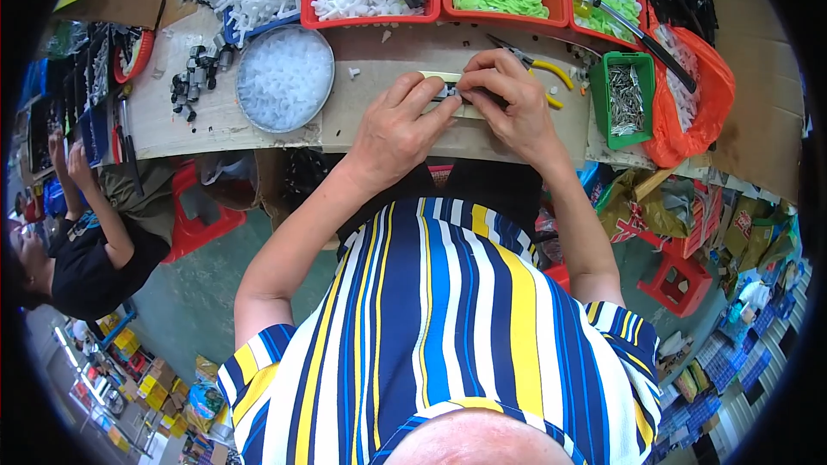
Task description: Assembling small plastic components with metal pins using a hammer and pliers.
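In the middle of the bench, a small dark part with a grey piece (448, 92) sits at a pale yellowish plate (470, 111). My left hand (398, 123) pinches at the part from the left, its fingers bent. From the other side my right hand (514, 109) closes thumb and fingertips on the same part. The fingers cover most of its shape, so its exact kind is hidden. Just beyond my right hand lie pliers (551, 71) with yellow handles, partly behind it.
A round dish (331, 77) of translucent white pieces stands left, beside loose grey parts (200, 73). Red trays (444, 10) hold white pieces and green discs. A hammer (642, 34) lies across the right tray. A green bin (600, 112) of metal pins adjoins an orange bag (719, 86). Another person (103, 241) sits left.
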The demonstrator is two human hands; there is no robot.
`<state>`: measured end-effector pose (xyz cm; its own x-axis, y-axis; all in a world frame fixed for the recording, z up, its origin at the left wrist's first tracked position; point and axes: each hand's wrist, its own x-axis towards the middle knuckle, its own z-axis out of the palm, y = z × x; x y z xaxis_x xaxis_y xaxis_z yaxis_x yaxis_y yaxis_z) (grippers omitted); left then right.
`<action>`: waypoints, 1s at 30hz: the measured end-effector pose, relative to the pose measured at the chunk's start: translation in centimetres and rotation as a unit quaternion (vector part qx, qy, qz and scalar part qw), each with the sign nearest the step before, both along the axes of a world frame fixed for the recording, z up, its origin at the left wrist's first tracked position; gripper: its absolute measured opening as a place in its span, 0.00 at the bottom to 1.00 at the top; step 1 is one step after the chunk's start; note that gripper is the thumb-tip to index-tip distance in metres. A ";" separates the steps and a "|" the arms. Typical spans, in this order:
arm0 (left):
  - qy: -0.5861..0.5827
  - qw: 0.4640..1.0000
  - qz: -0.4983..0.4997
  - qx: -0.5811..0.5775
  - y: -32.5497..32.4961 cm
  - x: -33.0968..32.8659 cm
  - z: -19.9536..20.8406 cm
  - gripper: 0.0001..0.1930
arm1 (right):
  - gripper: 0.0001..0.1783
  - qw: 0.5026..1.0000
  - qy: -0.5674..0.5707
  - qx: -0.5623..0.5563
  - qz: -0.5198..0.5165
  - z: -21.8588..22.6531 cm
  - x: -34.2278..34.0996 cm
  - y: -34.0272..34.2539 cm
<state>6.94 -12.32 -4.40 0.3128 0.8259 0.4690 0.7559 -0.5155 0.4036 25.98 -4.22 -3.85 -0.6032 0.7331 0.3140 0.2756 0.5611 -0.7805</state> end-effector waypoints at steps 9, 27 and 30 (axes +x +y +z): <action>0.003 0.998 -0.019 -0.054 1.7 -0.3 2.2 0.13 | 0.08 0.964 -0.046 0.119 -0.235 4.1 7.6 1.7; 0.111 0.991 -0.054 0.057 18.4 1.1 1.0 0.05 | 0.08 0.907 -0.277 0.098 -0.300 1.2 15.6 3.0; 0.124 0.990 -0.058 0.024 19.8 0.4 0.2 0.06 | 0.09 0.906 -0.265 0.114 -0.309 1.5 16.1 3.2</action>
<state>7.39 7.45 -4.17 0.5156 0.7560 0.4033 0.7631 -0.6192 0.1851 42.09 -1.02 -2.36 -0.2098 0.9347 0.2870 0.8943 0.3021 -0.3301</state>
